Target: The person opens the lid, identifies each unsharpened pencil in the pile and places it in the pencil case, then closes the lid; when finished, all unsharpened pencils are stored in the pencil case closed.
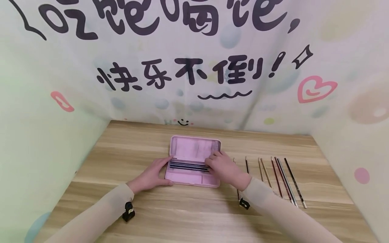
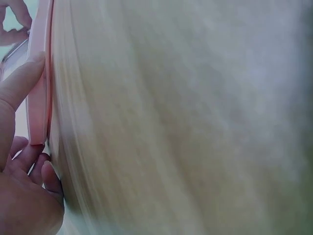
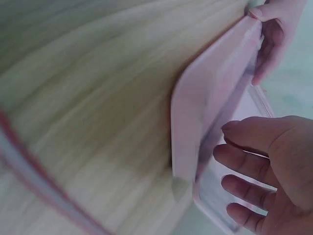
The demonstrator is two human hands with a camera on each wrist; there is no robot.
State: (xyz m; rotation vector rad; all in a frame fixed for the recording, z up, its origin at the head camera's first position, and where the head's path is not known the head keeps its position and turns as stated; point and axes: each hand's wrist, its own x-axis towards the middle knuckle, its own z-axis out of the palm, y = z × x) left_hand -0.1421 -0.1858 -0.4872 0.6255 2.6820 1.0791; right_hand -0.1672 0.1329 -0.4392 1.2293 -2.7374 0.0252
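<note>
An open pink pencil case [image 1: 183,178] lies on the wooden table, its lid [image 1: 188,147] tipped back toward the wall. Several dark pencils [image 1: 186,166] lie side by side inside it. My left hand [image 1: 150,175] grips the case's left end; in the left wrist view the thumb [image 2: 24,83] presses the pink side, with other fingers at the corner. Over the case's right end is my right hand [image 1: 225,167], covering the pencils' right ends in the head view. Its fingers [image 3: 247,164] are loosely extended with nothing between them in the right wrist view.
To the right of the case, several loose pencils lie in a spread row, a black one [image 1: 294,182] outermost and a tan one [image 1: 267,172] nearer the middle. Part of the row is hidden under the right forearm. A printed cloth wall [image 1: 182,111] borders the table's back edge.
</note>
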